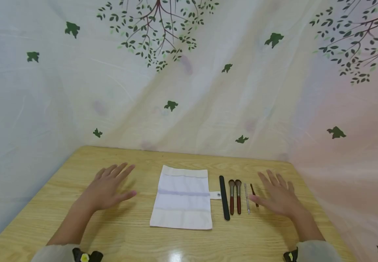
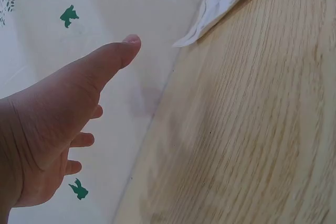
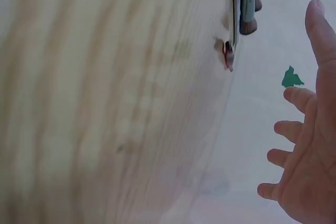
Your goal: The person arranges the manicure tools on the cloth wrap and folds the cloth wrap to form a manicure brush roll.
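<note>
A white cloth roll point(image 1: 181, 203) with pocket seams lies flat mid-table, its snap strap point(image 1: 214, 195) pointing right. Right of it, side by side, are a long black bar like a nail file point(image 1: 224, 198), two makeup brushes point(image 1: 231, 198) with reddish-brown handles, a thin silver tool point(image 1: 246, 198) and a small dark slender tool point(image 1: 252, 190). My left hand point(image 1: 108, 189) hovers left of the cloth, fingers spread, holding nothing. My right hand point(image 1: 278, 196) is also spread and holds nothing; its thumb partly covers the dark tool in the head view. The right wrist view shows the brushes point(image 3: 249, 6) edge-on.
The wooden table point(image 1: 126, 236) ends at a pale hanging cloth point(image 1: 202, 120) printed with branches and green leaf shapes, which surrounds its back and sides. Dark bands point(image 1: 87, 255) sit at both sleeve cuffs.
</note>
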{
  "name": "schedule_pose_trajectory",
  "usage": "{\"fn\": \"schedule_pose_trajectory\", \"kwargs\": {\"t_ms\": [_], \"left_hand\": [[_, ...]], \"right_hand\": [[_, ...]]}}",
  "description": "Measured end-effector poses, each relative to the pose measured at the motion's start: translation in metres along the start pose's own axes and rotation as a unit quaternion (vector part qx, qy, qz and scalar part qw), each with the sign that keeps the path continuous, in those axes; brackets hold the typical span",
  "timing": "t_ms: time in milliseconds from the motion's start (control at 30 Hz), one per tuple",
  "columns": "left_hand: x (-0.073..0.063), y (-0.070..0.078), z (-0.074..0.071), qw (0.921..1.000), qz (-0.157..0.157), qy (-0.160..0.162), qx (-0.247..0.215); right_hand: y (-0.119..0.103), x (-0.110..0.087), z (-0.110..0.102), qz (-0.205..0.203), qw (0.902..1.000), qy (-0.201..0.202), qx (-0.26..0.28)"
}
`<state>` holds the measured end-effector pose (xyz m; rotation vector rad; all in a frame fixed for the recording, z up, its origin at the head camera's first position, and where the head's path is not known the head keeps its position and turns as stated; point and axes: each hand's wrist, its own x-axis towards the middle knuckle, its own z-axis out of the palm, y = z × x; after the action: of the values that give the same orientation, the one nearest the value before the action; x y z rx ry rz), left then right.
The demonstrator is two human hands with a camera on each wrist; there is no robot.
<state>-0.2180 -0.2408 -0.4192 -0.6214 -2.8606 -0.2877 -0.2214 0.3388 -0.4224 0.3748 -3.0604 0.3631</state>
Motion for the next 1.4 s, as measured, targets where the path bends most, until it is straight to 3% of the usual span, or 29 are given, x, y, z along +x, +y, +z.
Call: {"fn": "schedule_pose_trajectory", "kwargs": {"t_ms": [233,433,800,1100,1400], "left_hand": [[0.014,0.007,0.007,0.9995,0.02,-0.023,-0.007],[0.025,0.014,0.018,0.9972,0.028,-0.04,-0.056],[0.046,0.038,0.036,0.9907,0.076,-0.064,-0.093],[0.054,0.059,0.05,0.9835,0.094,-0.095,-0.122],[0.058,0.065,0.06,0.982,0.108,-0.085,-0.129]], "right_hand": [[-0.012,0.018,0.005,-0.024,0.9996,-0.008,-0.011],[-0.028,0.031,0.007,-0.044,0.9987,-0.024,0.0],[-0.053,0.054,0.013,-0.073,0.9961,-0.05,-0.002],[-0.065,0.07,0.02,-0.074,0.9931,-0.086,0.03],[-0.061,0.084,0.031,-0.071,0.9888,-0.107,0.076]]}}
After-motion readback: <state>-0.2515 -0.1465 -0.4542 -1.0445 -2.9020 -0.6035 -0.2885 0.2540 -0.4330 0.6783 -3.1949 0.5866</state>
